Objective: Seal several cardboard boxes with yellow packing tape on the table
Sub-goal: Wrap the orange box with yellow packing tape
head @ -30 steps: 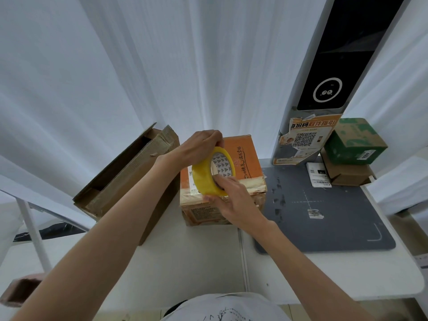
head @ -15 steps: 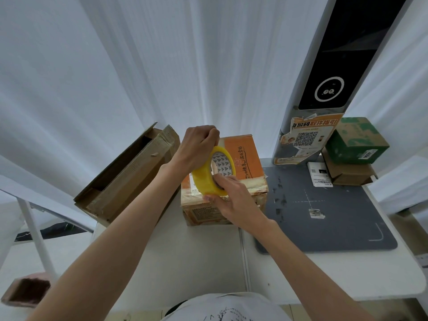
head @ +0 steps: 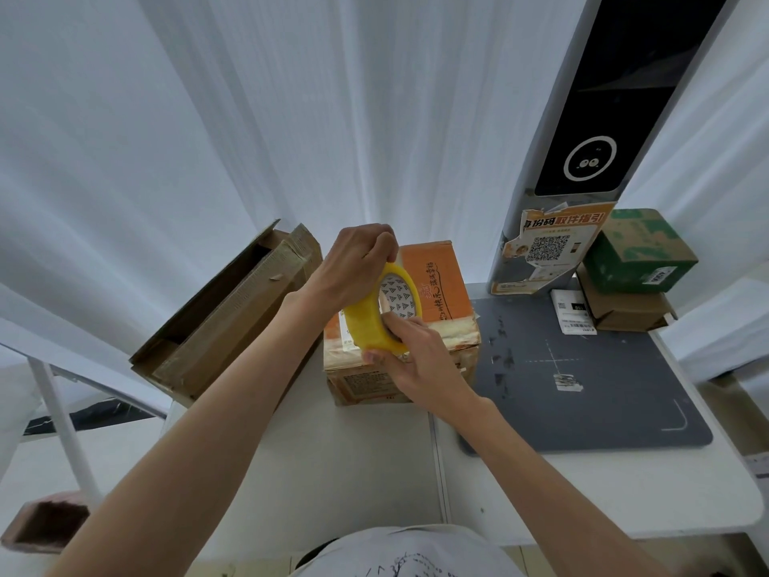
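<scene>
A yellow tape roll (head: 368,322) is held upright above an orange-topped cardboard box (head: 445,293) standing on the white table (head: 366,472). My right hand (head: 416,360) grips the roll from below, fingers through its core. My left hand (head: 353,264) sits over the top of the roll, its fingertips pinching at the rim. A long brown box (head: 233,310) with open flaps leans at the table's left edge. A green box (head: 636,251) sits stacked on a brown box (head: 620,310) at the far right.
A dark grey mat (head: 582,393) covers the table's right half, with a small label (head: 572,312) on it. A tall scanner column (head: 595,131) with a QR poster (head: 549,247) rises behind. White curtains hang all round. A small brown box (head: 45,522) lies low at left.
My left hand has curled further over the top of the roll, its fingertips now at the rim. The roll and my right hand have hardly moved.
</scene>
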### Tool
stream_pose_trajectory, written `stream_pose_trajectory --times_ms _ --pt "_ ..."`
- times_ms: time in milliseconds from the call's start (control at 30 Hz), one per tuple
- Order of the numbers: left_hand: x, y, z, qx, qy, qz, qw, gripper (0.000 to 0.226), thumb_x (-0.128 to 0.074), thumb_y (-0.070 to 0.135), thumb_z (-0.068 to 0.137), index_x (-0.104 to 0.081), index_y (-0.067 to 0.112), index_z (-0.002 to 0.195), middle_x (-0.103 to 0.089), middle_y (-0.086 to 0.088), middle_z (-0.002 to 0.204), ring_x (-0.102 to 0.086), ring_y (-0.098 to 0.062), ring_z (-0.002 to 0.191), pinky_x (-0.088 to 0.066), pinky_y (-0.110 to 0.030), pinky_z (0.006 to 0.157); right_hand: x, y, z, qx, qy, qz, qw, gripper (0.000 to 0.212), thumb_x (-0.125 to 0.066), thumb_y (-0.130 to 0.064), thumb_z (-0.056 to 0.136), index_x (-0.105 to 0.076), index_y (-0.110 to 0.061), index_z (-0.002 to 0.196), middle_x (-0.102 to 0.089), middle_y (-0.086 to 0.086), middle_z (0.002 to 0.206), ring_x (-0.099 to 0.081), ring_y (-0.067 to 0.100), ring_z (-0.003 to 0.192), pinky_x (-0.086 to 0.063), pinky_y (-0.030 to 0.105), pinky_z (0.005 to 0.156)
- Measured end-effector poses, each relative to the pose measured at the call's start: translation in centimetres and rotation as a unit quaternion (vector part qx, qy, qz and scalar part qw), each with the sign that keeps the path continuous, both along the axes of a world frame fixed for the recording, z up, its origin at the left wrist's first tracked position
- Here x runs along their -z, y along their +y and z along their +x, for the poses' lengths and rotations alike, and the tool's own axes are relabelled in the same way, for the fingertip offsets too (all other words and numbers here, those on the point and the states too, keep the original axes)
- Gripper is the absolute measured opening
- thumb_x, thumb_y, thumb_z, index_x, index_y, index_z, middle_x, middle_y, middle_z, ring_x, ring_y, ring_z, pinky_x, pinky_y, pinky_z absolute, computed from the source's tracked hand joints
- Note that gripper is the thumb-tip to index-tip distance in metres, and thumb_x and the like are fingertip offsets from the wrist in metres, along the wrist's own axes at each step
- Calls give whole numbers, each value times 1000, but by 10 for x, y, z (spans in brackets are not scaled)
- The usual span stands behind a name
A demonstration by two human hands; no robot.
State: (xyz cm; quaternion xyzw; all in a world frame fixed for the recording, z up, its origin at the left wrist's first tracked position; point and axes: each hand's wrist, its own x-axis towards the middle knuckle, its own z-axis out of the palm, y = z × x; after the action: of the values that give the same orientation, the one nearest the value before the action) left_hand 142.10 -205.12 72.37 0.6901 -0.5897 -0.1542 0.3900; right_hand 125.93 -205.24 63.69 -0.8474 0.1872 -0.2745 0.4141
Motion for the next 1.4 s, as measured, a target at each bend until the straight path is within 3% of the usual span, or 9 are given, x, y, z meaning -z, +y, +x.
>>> stream_pose_trajectory --times_ms 100,233,433,567,867,1167,1233,1300,1400 --pt "0 1 -4 -22 -6 -61 998 35 -38 21 90 -54 3 64 -53 -1 64 -46 -10 58 -34 -16 57 0 -1 0 3 -8 15 1000 24 -64 -40 95 -56 -18 103 -60 -3 92 -52 17 89 -47 28 74" --pt "3 5 -11 -69 -33 -122 990 38 -36 28 91 -55 3 69 -55 -4 65 -48 -18 61 -34 -19 56 -5 -3 1 21 -15 18 1000 24 -67 -37 95 -57 -16 103 -61 -1 87 -50 14 83 -39 19 73" --pt "7 7 -12 -90 -26 -107 990 39 -34 32 90 -55 4 72 -54 -6 70 -48 -20 63 -36 -26 58 -4 -7 -2 11 1 0 1000 27 -65 -39 96 -58 -17 108 -63 -2 92 -54 18 89 -47 31 79" --pt "7 10 -14 -110 -32 -121 986 41 -35 30 89 -52 0 67 -52 -11 64 -45 -24 60 -35 -34 57 -3 -1 0 16 -6 22 1000 20 -67 -38 95 -55 -24 104 -62 -4 91 -52 16 87 -41 23 76" --pt "12 18 -22 -173 -17 -183 967 39 -46 17 92 -42 5 55 -38 -4 52 -30 -13 50 -24 -26 49 -3 1 2 15 -11 33 999 21 -69 -33 94 -58 -17 103 -61 -2 88 -51 14 84 -38 20 73" --pt "15 20 -28 -194 -7 -233 953 48 -49 18 97 -34 14 52 -30 8 49 -26 -11 46 -22 -24 48 -5 2 -1 13 -16 20 1000 19 -67 -32 94 -50 -29 100 -52 -19 85 -49 5 84 -34 12 73" --pt "16 21 -28 -189 20 -217 958 43 -47 18 100 -50 10 58 -44 6 57 -41 -11 52 -32 -28 52 -3 0 -4 6 -16 13 1000 17 -67 -33 95 -52 -27 101 -55 -12 89 -50 13 88 -41 21 78" --pt "15 25 -24 -155 54 -161 973 37 -44 24 102 -74 13 83 -62 5 84 -61 -12 78 -45 -25 67 0 -2 -5 5 -19 7 1000 16 -67 -31 95 -56 -22 104 -57 -11 94 -51 14 95 -45 28 83" --pt "14 36 -11 -27 105 -45 993 38 -47 44 100 -73 25 119 -64 8 118 -62 -10 110 -51 -22 86 3 -8 -8 16 -26 8 999 25 -70 -27 92 -64 -11 111 -61 -8 107 -53 21 114 -46 35 99"
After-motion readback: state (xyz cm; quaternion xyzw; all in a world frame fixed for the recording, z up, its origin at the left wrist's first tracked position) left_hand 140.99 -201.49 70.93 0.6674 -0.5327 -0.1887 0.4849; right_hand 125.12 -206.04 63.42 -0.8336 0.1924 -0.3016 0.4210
